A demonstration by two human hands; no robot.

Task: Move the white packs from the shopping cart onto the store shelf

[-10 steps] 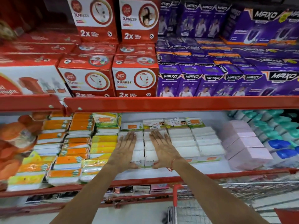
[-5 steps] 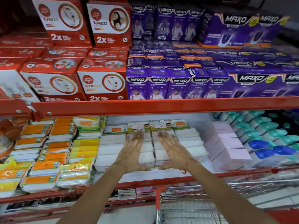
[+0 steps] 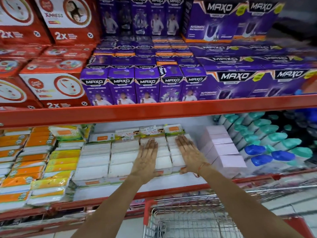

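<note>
Two hands are seen, both laid flat with fingers spread on the white packs [image 3: 123, 157] of the lower shelf [image 3: 171, 189]. The left hand [image 3: 145, 160] is pressed palm-down on the third column of packs; the right hand [image 3: 190, 154] is laid on the fourth column, its thumb hooked at the front edge. The hands are held apart, with one strip of packs showing between them, and nothing is clasped in either. A red thread [image 3: 199, 169] is worn on the right wrist.

Four columns of white packs can be counted side by side, each stacked front to back; the exact number per column cannot be told, since the hands cover part of them. Four labelled packs [image 3: 145, 132] are stood behind the columns. To the right, a block of pink boxes [image 3: 221, 148] is set just beside the packs; four layers can be made out. To the left, orange and yellow packs [image 3: 39, 162] are piled in several stacks.

On the upper shelf [image 3: 154, 109], five purple cartons [image 3: 147, 85] are lined along the front, with larger purple boxes [image 3: 240, 83] to their right and red boxes [image 3: 53, 88] to their left, cut off by the frame.

The cart [image 3: 185, 219] is seen below the arms; only its wire basket and red corner are visible, and its contents cannot be made out. Teal and blue bottles [image 3: 277, 146] at far right are blurred.
</note>
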